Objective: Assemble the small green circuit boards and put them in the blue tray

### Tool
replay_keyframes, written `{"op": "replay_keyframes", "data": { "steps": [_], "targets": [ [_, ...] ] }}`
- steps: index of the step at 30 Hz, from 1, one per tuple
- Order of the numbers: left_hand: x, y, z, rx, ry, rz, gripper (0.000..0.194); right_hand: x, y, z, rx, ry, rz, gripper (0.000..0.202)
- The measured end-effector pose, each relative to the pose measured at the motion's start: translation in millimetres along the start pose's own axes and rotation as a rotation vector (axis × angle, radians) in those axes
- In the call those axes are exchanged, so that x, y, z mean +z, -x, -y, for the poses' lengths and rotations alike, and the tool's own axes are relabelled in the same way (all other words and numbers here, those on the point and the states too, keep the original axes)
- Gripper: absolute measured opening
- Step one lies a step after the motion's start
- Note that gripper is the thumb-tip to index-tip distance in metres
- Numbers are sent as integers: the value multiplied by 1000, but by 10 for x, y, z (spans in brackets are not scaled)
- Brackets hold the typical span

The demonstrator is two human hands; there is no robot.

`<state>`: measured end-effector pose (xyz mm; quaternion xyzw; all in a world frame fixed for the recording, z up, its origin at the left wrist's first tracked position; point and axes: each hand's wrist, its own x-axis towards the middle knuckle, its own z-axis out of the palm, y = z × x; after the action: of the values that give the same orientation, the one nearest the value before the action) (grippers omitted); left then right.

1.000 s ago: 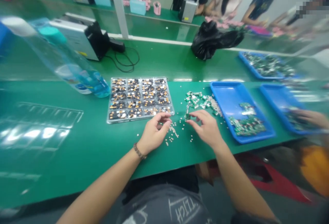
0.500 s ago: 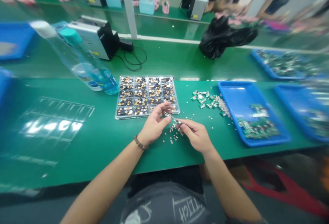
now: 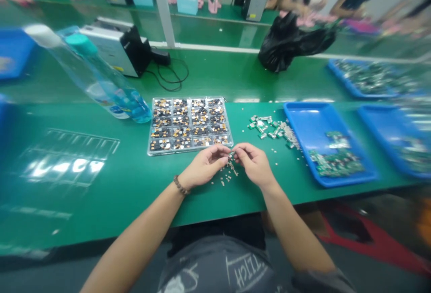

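My left hand (image 3: 205,165), with a beaded bracelet (image 3: 181,185) at the wrist, is closed with its thumb against the fingers. My right hand (image 3: 253,163) pinches close beside it, and the fingertips of both hands nearly meet. Whatever they hold is small and mostly hidden by the fingers. Tiny pale pieces (image 3: 229,174) lie scattered on the green tabletop just under and between the hands. Right behind my left hand stands a clear compartment tray (image 3: 151,152), its cells filled with small black, orange and silver parts (image 3: 182,131).
To the right, a blue tray (image 3: 299,124) holds green circuit boards (image 3: 340,163); loose boards and pale bits (image 3: 261,126) lie left of it. More blue trays stand farther right. Plastic bottles (image 3: 111,91), a grey device (image 3: 112,46) and a black bag (image 3: 281,44) are behind. People work opposite.
My right hand has turned and come closer to my left fingertips. The thin piece that showed between the hands is now hidden. The view has shifted slightly.
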<state>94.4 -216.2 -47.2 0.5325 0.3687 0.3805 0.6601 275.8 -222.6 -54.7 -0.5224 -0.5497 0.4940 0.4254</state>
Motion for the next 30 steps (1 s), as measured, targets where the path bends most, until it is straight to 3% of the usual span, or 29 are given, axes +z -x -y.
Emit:
{"op": "replay_keyframes", "data": {
  "steps": [5, 8, 10, 13, 19, 26, 28, 30],
  "targets": [
    [-31, 13, -15, -72, 100, 43, 37, 13, -46, 40, 85, -116, 38, 30],
    [-36, 1, 3, -61, 106, -38, 50, 63, 39, 45, 71, -125, -13, 32],
    [-32, -8, 23, -46, 97, -124, 53, 108, 117, 31, 45, -93, 43, 27],
    [-8, -7, 54, -20, 33, -191, 51, 174, 197, -22, 22, -61, 120, 21],
    [65, 38, 77, 68, -213, -210, 40, 180, 209, -63, 67, -91, 103, 18],
    [89, 83, -1, 19, 43, -65, 43, 63, 251, 31, 104, -12, 198, 17],
    [90, 89, -29, 8, 109, -52, 43, 3, 260, -4, 156, -16, 186, 21],
    [82, 94, -51, 7, 187, -67, 45, -87, 239, -28, 121, 120, 146, 25]
  ]
}}
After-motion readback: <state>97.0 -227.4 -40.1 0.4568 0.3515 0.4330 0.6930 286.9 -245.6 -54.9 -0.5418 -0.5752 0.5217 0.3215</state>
